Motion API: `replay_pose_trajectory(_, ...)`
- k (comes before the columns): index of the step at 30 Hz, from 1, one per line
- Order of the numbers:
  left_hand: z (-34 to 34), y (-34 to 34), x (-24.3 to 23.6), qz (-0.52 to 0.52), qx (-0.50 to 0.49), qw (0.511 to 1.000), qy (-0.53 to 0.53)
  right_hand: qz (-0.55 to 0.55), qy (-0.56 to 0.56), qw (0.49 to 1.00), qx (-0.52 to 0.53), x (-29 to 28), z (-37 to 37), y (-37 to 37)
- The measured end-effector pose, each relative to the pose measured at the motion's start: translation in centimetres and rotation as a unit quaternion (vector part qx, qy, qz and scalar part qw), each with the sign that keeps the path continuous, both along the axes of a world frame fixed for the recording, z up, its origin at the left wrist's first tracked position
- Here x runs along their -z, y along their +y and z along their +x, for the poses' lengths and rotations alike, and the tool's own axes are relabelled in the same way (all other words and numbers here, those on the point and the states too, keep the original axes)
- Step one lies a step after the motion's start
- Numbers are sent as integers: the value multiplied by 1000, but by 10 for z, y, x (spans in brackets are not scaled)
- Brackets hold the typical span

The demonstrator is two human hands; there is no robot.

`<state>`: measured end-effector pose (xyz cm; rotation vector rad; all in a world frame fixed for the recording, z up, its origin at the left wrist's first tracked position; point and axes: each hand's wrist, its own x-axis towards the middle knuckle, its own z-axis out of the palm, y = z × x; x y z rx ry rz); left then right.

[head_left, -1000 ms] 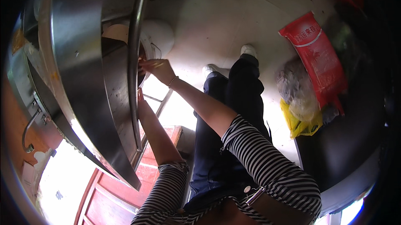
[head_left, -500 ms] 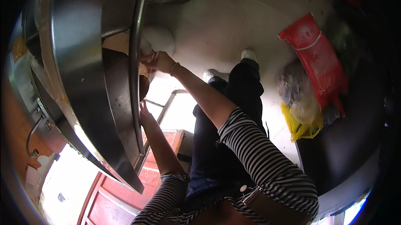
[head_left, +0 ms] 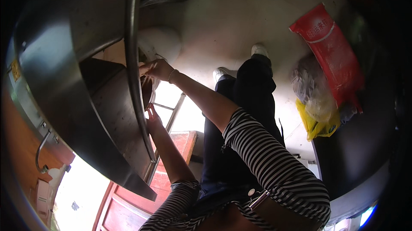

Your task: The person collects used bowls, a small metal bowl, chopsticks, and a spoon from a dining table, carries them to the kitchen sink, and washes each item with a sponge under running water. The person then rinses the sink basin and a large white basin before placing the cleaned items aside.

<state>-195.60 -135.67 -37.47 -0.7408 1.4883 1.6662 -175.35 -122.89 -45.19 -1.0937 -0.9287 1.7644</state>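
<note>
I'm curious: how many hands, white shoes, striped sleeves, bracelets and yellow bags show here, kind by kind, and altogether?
Left hand and right hand: 2
White shoes: 2
Striped sleeves: 2
Bracelet: 1
Yellow bag: 1
Total: 8

Dim overall; glare bleaches part of the floor [head_left: 191, 113]; the metal panel [head_left: 49, 46] gleams; edges curve into blackness

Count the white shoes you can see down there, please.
2: the left shoe at the end of the left trouser leg, and the right shoe, farther forward, beyond the right hem. The dark areas may hide others.
</note>
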Motion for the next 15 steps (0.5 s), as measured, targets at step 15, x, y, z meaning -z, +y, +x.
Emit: replay_pose_trajectory(15, 46, -14, 1, -15, 311, 893, 326, -98, -17, 992, 79, -7, 18, 14)
